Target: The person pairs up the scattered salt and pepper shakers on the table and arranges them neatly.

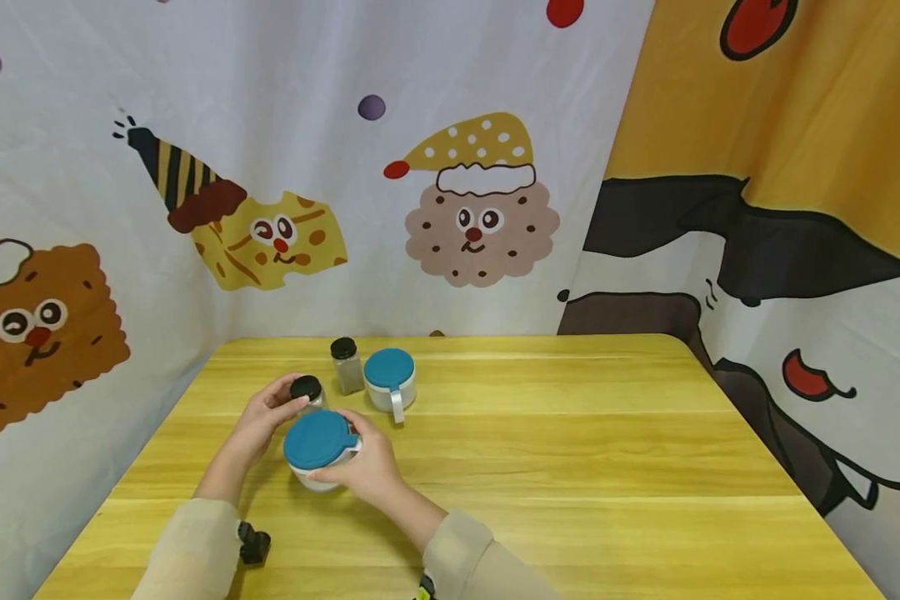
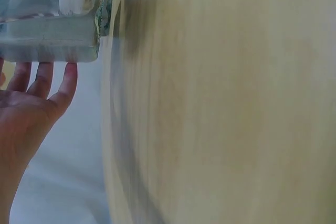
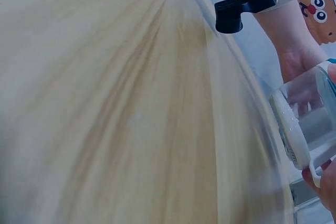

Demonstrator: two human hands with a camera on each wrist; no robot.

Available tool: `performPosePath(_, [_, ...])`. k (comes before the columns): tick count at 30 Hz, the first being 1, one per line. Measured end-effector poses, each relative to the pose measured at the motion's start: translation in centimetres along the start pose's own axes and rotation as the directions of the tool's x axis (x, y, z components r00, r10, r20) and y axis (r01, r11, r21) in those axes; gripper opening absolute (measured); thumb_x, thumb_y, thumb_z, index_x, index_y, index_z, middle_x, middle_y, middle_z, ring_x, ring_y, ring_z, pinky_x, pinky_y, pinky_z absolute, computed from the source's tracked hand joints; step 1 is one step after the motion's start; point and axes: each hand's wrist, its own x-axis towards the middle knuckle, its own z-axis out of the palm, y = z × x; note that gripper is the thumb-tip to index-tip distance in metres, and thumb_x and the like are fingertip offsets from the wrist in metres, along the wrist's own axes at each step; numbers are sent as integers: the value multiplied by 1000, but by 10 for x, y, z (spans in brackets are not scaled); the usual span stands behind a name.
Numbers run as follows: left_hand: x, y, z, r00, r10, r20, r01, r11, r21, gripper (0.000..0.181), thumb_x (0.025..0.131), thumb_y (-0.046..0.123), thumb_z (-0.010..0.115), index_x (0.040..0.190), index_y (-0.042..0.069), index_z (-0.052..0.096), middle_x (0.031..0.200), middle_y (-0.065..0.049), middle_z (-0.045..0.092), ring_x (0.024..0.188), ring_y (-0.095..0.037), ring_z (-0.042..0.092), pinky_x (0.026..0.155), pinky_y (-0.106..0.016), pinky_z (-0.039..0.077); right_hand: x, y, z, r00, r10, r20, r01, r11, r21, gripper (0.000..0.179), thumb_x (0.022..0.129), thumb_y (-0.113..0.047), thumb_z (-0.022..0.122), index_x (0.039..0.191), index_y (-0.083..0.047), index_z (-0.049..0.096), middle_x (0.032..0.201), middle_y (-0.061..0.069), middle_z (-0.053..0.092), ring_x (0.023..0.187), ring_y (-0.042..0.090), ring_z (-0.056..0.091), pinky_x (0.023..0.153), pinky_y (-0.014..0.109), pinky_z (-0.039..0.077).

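My left hand (image 1: 257, 423) grips a small clear jar with a black lid (image 1: 306, 387), thumb in front and fingers behind. Its fingertips lie along the glass side of the jar (image 2: 52, 40) in the left wrist view. Closer to me, my right hand (image 1: 371, 462) holds a clear seasoning canister (image 1: 318, 442) with a blue lid, fingers around its handle side. Seen from the right wrist, the canister (image 3: 314, 111) shows a white base, raised off the table, and see-through walls. It partly hides the black-lidded jar in the head view.
A second black-lidded jar (image 1: 347, 367) and another blue-lidded canister (image 1: 392, 382), its handle toward me, stand together farther back on the wooden table (image 1: 570, 467). A printed cloth (image 1: 307, 100) hangs behind the table. Black devices (image 1: 254, 546) are worn at the sleeves.
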Motion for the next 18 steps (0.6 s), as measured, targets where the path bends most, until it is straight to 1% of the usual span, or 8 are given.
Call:
performPosePath(4, [0,0,1,1000,5,-17,-5,1000,-6,58,95,26,62,142,1,37,116,3,55,103,-11,51,89,-29,44,-1,-1,-3,1000,14,-6,-14,1000,-4,85,59,-24,94,134,-22,53,123,-14,55,112,8,52,93,32,43])
performPosePath(6, [-1,1,1,1000,10,-22,-10,1000,-11,58,95,25,62,142,1,38,115,4,55,103,-10,51,90,-30,44,-1,-2,-4,1000,18,-9,-18,1000,-7,86,59,-25,94,135,-20,53,122,-13,55,112,8,52,92,33,44])
performPosePath(10, [-3,2,2,999,27,-20,-28,999,-29,56,96,24,61,141,1,38,114,9,56,104,-9,51,91,-28,44,-3,-4,-7,1000,19,-16,-20,1000,-22,86,59,-27,94,134,-19,54,121,-14,56,112,8,52,93,35,43])
performPosePath(15, [-5,3,2,998,59,-21,-60,997,-50,52,96,22,61,140,1,40,112,12,58,104,-8,52,91,-28,44,-4,-7,-12,1000,13,-27,-13,1000,-25,86,59,-26,94,134,-23,53,123,-13,56,113,9,52,95,38,42])
performPosePath(18, [-7,2,2,997,67,-26,-68,996,-62,52,96,20,60,140,1,40,112,13,58,104,-7,52,89,-24,44,-6,-8,-15,1000,1,-29,-2,1000,-20,86,59,-26,94,135,-22,52,124,-12,55,113,10,51,96,39,41])
